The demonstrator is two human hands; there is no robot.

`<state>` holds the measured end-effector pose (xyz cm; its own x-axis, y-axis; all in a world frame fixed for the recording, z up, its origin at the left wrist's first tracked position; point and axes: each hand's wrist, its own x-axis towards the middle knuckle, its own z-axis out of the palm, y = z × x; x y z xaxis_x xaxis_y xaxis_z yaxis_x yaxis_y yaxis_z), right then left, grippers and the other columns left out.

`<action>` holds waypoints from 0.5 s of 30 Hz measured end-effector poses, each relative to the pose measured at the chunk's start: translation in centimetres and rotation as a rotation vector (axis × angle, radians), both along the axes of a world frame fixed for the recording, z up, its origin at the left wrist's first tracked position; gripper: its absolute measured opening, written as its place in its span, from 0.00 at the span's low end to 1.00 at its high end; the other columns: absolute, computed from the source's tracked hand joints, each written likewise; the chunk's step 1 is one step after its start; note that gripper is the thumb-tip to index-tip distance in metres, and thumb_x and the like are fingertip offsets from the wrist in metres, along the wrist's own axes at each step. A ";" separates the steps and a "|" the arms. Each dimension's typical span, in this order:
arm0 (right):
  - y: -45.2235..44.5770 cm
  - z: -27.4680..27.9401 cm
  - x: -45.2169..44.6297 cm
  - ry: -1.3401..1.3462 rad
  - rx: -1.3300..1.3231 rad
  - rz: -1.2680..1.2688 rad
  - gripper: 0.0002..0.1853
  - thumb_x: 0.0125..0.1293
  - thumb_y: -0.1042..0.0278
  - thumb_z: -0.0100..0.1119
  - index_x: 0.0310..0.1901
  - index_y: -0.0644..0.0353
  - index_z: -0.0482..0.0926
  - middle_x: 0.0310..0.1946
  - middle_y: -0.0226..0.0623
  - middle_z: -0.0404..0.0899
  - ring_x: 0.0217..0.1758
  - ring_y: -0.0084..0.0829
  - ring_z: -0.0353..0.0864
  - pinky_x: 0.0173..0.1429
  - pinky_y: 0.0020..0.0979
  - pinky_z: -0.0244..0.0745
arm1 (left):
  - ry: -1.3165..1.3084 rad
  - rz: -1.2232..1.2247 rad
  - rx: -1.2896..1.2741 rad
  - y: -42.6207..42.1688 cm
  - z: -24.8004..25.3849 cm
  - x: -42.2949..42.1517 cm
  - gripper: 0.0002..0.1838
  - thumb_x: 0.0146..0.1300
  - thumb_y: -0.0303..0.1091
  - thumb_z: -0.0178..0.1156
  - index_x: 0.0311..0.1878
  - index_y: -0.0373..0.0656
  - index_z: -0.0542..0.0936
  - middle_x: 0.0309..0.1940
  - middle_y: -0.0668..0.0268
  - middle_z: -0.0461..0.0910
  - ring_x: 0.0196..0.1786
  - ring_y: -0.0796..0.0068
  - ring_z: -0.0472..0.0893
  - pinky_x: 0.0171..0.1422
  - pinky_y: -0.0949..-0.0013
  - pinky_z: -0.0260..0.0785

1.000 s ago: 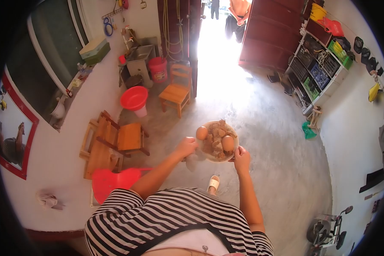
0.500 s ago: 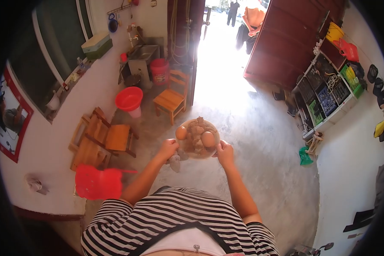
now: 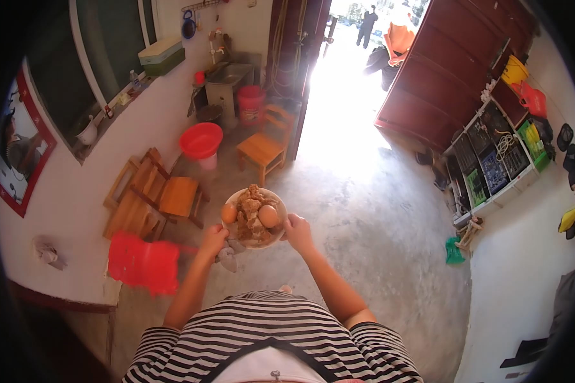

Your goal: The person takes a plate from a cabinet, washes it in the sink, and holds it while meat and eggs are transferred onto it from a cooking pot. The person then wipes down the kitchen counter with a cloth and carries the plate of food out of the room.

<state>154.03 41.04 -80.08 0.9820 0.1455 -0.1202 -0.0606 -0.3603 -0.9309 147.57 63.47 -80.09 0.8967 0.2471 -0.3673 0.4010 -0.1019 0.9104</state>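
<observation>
A round pale bowl is held out in front of my body, heaped with brown chunks of food. One egg lies at its left edge and another egg toward the right. My left hand is closed at the bowl's left rim, with a greyish cloth-like thing hanging below it. My right hand grips the rim on the right side, its fingers partly hidden under the bowl.
Wooden chairs and a red stool are at the left. A red basin stands near the sink. Crates on a rack line the right wall. Two people are outside the doorway.
The bowl and both my hands have shifted left in the view. The doorway and the rack appear farther right, and the scooter at the lower right is out of view.
</observation>
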 end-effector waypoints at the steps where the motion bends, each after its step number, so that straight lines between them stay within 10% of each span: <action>1: 0.5 0.0 -0.4 0.006 -0.004 0.021 0.10 0.57 0.71 0.44 0.26 0.70 0.71 0.17 0.44 0.75 0.17 0.31 0.78 0.20 0.28 0.73 | 0.006 0.021 -0.004 0.4 0.2 -1.1 0.12 0.47 0.31 0.50 0.29 0.31 0.76 0.22 0.67 0.74 0.27 0.77 0.72 0.32 0.73 0.62; 9: 12.3 0.3 -4.7 0.115 0.062 0.286 0.10 0.58 0.72 0.44 0.28 0.71 0.72 0.19 0.43 0.75 0.21 0.31 0.79 0.21 0.27 0.74 | 0.018 0.207 0.225 10.5 -0.5 -10.6 0.15 0.47 0.35 0.50 0.29 0.31 0.75 0.19 0.54 0.74 0.25 0.69 0.75 0.30 0.66 0.64; 15: 22.2 -0.2 -8.8 0.174 0.094 0.549 0.12 0.60 0.71 0.43 0.34 0.73 0.73 0.26 0.40 0.75 0.27 0.29 0.78 0.26 0.26 0.78 | 0.155 0.441 0.090 16.7 2.1 -18.8 0.14 0.49 0.33 0.50 0.35 0.32 0.76 0.22 0.62 0.76 0.27 0.72 0.75 0.32 0.69 0.65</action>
<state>145.24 63.21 -80.29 0.7269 0.6451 -0.2353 -0.0436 -0.2985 -0.9534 128.72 80.16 -77.96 0.6351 0.6288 -0.4486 0.5544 0.0333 0.8316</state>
